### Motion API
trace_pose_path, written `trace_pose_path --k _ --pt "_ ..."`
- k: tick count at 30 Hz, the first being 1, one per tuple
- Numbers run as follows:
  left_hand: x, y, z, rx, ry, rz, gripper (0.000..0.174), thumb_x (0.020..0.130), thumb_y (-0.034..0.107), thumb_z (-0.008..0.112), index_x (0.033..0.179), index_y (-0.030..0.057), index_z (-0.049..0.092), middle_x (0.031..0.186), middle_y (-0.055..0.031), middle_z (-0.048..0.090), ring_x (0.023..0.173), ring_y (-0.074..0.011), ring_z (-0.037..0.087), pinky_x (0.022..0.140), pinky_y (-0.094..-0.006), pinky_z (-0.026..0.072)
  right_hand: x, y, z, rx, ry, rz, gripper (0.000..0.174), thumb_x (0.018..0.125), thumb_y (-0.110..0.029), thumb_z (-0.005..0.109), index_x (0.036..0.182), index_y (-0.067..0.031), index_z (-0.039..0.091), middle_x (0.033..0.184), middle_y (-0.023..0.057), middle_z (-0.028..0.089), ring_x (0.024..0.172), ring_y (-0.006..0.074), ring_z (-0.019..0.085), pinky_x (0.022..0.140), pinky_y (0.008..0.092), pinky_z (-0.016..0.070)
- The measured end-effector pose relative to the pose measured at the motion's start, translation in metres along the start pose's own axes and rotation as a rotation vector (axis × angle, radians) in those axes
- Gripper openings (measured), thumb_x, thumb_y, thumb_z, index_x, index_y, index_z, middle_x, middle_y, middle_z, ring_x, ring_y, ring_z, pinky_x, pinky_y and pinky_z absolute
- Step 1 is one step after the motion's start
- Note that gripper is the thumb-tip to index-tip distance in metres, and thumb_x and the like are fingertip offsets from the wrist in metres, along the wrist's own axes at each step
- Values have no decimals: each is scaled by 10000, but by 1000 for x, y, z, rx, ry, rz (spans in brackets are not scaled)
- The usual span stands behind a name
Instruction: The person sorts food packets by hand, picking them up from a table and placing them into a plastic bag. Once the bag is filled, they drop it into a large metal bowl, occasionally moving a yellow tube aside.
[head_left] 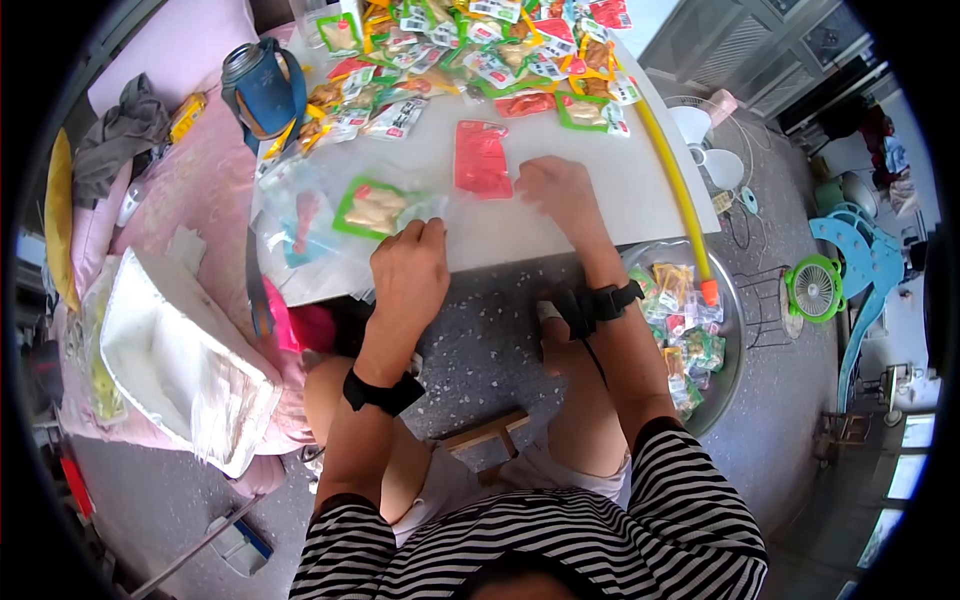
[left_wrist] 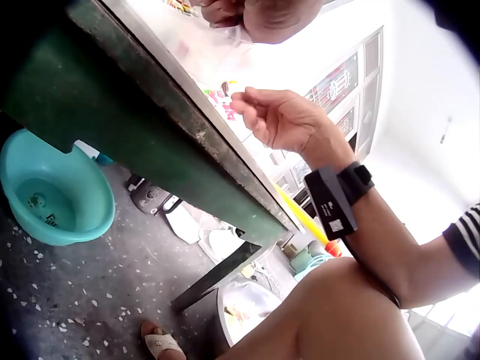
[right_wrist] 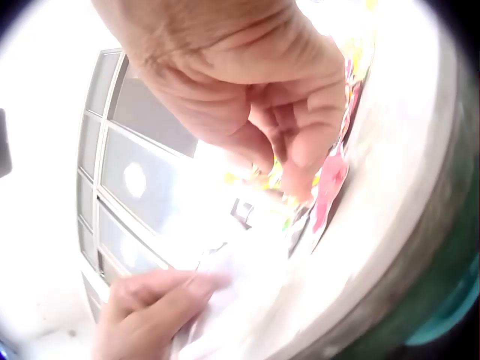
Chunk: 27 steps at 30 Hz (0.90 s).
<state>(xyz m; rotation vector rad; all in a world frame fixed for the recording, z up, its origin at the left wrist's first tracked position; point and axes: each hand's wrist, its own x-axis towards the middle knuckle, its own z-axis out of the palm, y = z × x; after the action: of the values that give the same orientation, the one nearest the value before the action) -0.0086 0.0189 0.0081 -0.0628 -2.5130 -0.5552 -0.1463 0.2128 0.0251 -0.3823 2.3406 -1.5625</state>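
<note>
My left hand [head_left: 410, 270] pinches the edge of a clear plastic bag [head_left: 280, 205] at the table's front left; a green-edged packet [head_left: 372, 208] lies beside its fingertips, in or under the film. The right wrist view also shows the left hand [right_wrist: 154, 311] with thumb and fingers together on the film. My right hand [head_left: 560, 195], slightly blurred, hovers just right of a red packet [head_left: 482, 160] lying flat. Its fingers are loosely bent and hold nothing, as the right hand [left_wrist: 281, 120] in the left wrist view shows.
Many colourful packets [head_left: 490, 60] are heaped at the table's back. A yellow tube [head_left: 668, 160] runs along the right edge, above a metal basin [head_left: 735, 350] of packets. A blue flask [head_left: 262, 95] stands back left, a white foam box [head_left: 175, 350] lower left.
</note>
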Motion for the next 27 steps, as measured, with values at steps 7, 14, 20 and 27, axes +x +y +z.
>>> trace_pose_path --k 7,14,20,27 --pt "0 -3 1 -11 -32 -21 115 813 42 608 924 28 633 731 -148 592 634 -354 599 545 -431 462 99 53 -52 -940 382 -115 676 902 -505 481 1411 -68 399 1452 162 414 1332 336 401 1046 574 306" --pt "0 -5 3 -24 3 -15 49 813 52 603 848 18 596 717 -139 579 623 -343 604 545 -431 465 36 3 -24 -938 59 141 695 917 -545 419 1419 -66 381 1361 172 509 1252 363 482 1030 580 308" --pt "-1 -6 3 -42 27 -11 55 813 44 599 856 12 607 735 -147 598 639 -353 608 557 -436 469 11 -23 -52 -753 26 -7 748 835 -505 592 1390 -36 410 1300 172 551 1215 416 485 998 458 407" --pt "-2 -8 3 -85 13 -56 89 819 42 601 893 17 645 751 -163 614 657 -363 604 576 -430 467 39 48 -63 -845 124 -132 976 626 -394 800 1402 6 366 1289 207 538 1196 425 479 1010 436 414"
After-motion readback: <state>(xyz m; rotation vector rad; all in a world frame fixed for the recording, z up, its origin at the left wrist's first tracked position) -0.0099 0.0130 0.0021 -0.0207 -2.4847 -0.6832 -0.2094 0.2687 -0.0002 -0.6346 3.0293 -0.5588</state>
